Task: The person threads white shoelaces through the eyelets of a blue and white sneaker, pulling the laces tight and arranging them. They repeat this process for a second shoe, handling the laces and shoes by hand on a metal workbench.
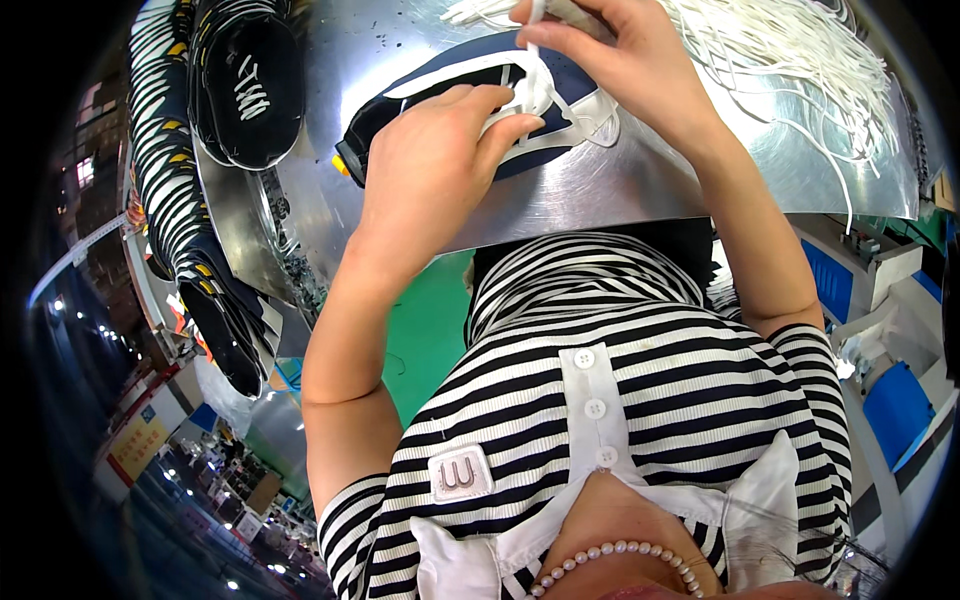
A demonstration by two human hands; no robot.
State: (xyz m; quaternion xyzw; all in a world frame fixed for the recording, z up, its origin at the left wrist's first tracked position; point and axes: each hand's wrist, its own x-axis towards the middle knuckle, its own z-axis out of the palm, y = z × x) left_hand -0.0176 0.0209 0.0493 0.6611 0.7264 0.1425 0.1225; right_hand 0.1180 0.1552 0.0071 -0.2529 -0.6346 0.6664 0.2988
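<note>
A navy and white shoe upper [541, 160] with a black lining lies on its side on the metal table, its yellow tab toward the left. Around its opening is my left hand [440, 145], fingers reaching over the edge and thumb on the near side, gripping the upper by its white eyelet part. Above the upper, my right hand [625, 60] is closed with thumb and index finger pinching a white shoelace [535, 62]. That lace runs down from the pinch to the eyelet part. The fingertips of my left hand are partly hidden inside the upper.
A heap of loose white shoelaces [800, 70] covers the far right of the metal table [620, 190]. Several black shoe uppers [245, 95] are stacked at the far left, beside a long row of uppers [165, 130] hanging past the table's left edge. Green floor [430, 330] shows below.
</note>
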